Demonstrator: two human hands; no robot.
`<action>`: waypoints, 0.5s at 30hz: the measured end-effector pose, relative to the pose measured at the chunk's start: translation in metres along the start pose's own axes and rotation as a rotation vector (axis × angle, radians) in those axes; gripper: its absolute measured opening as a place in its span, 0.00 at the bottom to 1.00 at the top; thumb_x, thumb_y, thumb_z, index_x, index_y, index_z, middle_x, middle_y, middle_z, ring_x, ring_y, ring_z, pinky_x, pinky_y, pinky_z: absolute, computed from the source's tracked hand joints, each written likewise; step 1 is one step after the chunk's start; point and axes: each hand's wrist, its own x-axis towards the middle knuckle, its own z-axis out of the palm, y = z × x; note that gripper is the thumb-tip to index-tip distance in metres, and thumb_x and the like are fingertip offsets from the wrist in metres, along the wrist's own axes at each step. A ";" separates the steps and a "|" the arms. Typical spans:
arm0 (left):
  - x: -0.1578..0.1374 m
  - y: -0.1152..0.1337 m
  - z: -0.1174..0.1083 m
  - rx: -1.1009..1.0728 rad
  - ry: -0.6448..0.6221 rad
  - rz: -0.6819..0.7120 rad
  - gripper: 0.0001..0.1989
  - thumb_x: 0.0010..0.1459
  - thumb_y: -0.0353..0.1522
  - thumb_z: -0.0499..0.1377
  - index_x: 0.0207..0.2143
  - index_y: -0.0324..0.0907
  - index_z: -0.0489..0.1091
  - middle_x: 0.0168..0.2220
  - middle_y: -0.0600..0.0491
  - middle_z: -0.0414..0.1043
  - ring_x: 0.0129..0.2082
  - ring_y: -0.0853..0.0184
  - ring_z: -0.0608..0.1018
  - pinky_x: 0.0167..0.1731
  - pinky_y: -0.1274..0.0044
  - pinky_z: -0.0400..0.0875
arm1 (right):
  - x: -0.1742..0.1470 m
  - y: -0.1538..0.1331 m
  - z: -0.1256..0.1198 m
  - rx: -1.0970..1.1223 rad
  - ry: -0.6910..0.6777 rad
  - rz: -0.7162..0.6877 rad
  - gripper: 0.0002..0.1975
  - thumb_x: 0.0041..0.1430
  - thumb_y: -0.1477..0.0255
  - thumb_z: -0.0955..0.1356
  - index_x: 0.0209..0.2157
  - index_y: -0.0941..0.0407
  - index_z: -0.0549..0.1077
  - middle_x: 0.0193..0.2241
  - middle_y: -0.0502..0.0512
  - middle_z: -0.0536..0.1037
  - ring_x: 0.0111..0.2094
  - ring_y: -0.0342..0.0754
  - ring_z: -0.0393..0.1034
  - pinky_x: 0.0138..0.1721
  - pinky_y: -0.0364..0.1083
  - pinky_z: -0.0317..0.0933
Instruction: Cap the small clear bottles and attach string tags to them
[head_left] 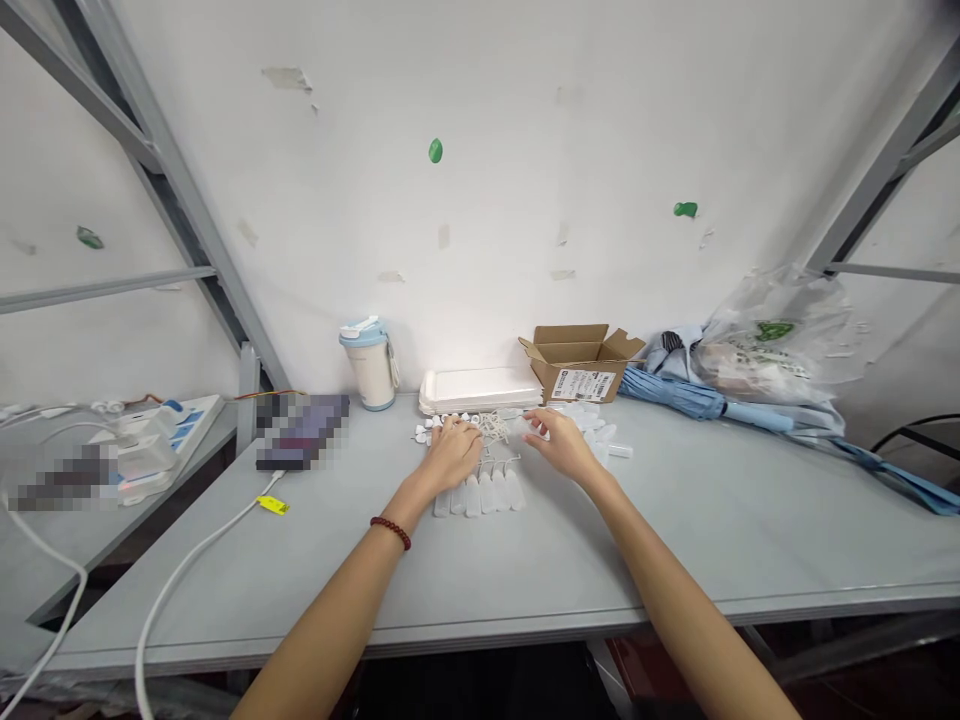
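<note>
both hands lie apart and loosely spread on the grey counter [675, 540], left hand [452, 452] over white caps [442, 424], right hand [561, 443] beside clear tubes [600, 436], sorting above a row of small bottles [480, 494]; the next pinch needs care.

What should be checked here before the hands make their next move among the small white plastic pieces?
1. Left hand free to grasp: cannot tell, fingers rest on the small caps.
2. Right hand free: cannot tell, it lies palm down on the loose bottles.
3. Row of bottles lined up between the hands: ok.
4. Cardboard box open: ok.
5. White cable away from the pieces: ok.
6. Table space near the front edge: ok.
</note>
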 end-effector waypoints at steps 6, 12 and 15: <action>-0.002 -0.001 -0.002 -0.102 0.272 0.020 0.19 0.63 0.33 0.43 0.51 0.40 0.66 0.53 0.48 0.66 0.54 0.58 0.62 0.53 0.61 0.57 | 0.000 -0.009 0.001 0.425 0.129 0.074 0.12 0.47 0.74 0.68 0.37 0.56 0.72 0.36 0.54 0.75 0.34 0.48 0.70 0.35 0.46 0.62; -0.011 0.013 -0.002 -0.144 0.365 0.101 0.20 0.63 0.33 0.44 0.55 0.39 0.61 0.56 0.47 0.63 0.55 0.59 0.60 0.55 0.62 0.56 | -0.005 -0.024 -0.003 0.880 0.084 0.107 0.11 0.42 0.70 0.71 0.30 0.57 0.70 0.31 0.51 0.75 0.27 0.44 0.69 0.28 0.43 0.61; -0.014 0.023 0.000 -0.139 0.306 0.123 0.20 0.63 0.33 0.45 0.54 0.39 0.62 0.55 0.47 0.64 0.55 0.58 0.60 0.55 0.61 0.57 | -0.007 -0.031 -0.003 1.000 0.076 0.143 0.13 0.41 0.70 0.72 0.31 0.57 0.71 0.30 0.51 0.75 0.29 0.45 0.70 0.27 0.42 0.60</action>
